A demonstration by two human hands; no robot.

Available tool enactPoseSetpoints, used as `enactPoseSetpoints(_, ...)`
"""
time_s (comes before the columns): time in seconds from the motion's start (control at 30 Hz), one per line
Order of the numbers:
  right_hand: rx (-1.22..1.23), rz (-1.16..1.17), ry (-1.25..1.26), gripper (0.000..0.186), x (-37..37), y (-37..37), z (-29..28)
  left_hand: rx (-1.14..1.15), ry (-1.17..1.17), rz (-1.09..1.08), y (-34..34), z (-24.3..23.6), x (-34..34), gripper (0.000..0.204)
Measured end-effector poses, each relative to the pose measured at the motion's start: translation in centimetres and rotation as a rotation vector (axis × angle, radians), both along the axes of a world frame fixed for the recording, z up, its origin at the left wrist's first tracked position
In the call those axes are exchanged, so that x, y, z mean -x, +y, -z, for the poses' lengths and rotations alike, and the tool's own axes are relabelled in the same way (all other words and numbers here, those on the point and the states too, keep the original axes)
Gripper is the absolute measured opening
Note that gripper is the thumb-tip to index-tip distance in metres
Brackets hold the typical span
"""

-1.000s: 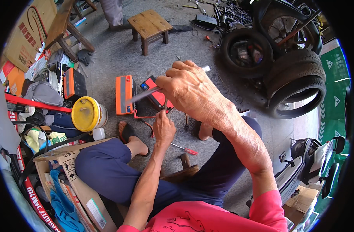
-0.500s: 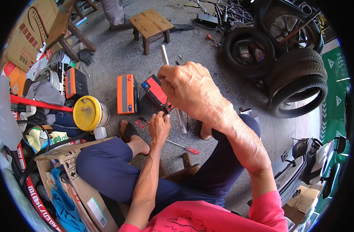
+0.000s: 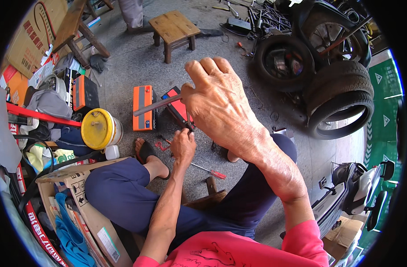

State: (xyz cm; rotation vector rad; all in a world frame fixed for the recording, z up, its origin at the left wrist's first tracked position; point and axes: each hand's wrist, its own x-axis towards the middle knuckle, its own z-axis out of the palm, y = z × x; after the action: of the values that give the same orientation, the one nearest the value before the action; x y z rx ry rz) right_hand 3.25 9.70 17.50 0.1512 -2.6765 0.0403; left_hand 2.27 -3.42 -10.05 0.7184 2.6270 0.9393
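Observation:
My right hand [image 3: 219,100] is raised in the middle, closed on a metal T-handle wrench [image 3: 156,106]. Its crossbar sticks out to the left, and its thin shaft drops from the hand. Below it, my left hand [image 3: 183,145] is closed, thumb and fingers pinched at the shaft's lower end, beside a small dark part I cannot make out. A red and black battery [image 3: 173,103] lies on the floor beyond, partly covered by the right hand and the bar. To its left stands an orange and black battery [image 3: 143,95], with the crossbar passing above it.
A red-handled screwdriver [image 3: 216,174] and a small red clip-like piece [image 3: 160,146] lie near my feet. A yellow-lidded bucket [image 3: 96,129] and a cardboard box [image 3: 101,213] stand left. Farther off are a wooden stool [image 3: 174,26], stacked tires [image 3: 341,89] and several tools [image 3: 272,20].
The wrench's crossbar has swung counterclockwise, from pointing away from me to pointing left. My right hand's fingers have lifted and turned with it; my left hand stays almost in place.

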Motion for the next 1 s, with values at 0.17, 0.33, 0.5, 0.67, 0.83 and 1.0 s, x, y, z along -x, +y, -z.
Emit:
enactPoseSetpoints(0.17,0.262,0.109,-0.211,0.012,-0.3,-1.5,-0.5,-0.061,0.013,0.004,-0.1,0.3,-0.2,0.019)
enactPoseSetpoints(0.33,0.463,0.096,-0.25,0.015,0.1,-0.2,0.1,-0.011,0.005,-0.067,0.4,-0.9,-0.8,0.02)
enactPoseSetpoints(0.5,0.475,0.045,-0.3,0.015,-0.4,0.0,-0.3,0.026,0.018,-0.001,0.1,-0.2,-0.3,0.021)
enactPoseSetpoints(0.67,0.089,-0.009,-0.033,0.01,-0.3,0.2,-0.1,0.008,-0.029,0.017,0.1,-0.9,-0.5,0.021)
enactPoseSetpoints(0.83,0.125,0.116,-0.092,0.009,-0.6,-0.5,-0.2,-0.023,-0.013,0.003,0.3,-0.4,-0.7,0.022)
enactPoseSetpoints(1.0,0.374,0.194,-0.123,0.009,-0.2,-0.9,0.0,-0.078,0.037,0.061,-0.3,2.0,-0.5,0.028)
